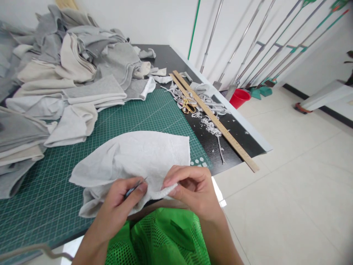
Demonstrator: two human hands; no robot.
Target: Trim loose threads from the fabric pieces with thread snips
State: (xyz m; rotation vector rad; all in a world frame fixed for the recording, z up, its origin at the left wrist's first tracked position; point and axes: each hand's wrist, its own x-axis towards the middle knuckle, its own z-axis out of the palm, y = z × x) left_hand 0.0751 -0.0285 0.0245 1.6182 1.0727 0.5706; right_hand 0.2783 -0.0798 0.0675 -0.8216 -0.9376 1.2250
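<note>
Cloth edge pinched beside a pointed tool

My right hand (194,189) pinches the pale grey cloth (154,152) by its edge, probably to steady it. My left hand (124,198) grips a small pointed tool (133,189), seemingly for close work. The cloth lies on the mat (154,114)'s near side, within easy reach. Beyond, gold-handled scissors (189,107) and 2 wooden rulers (217,123) sit aside, perhaps leaving room.

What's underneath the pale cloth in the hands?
The pale cloth lies at least partly on the green cutting mat, whose grid shows past its far and left edges. Anything else underneath is covered from view.
</note>
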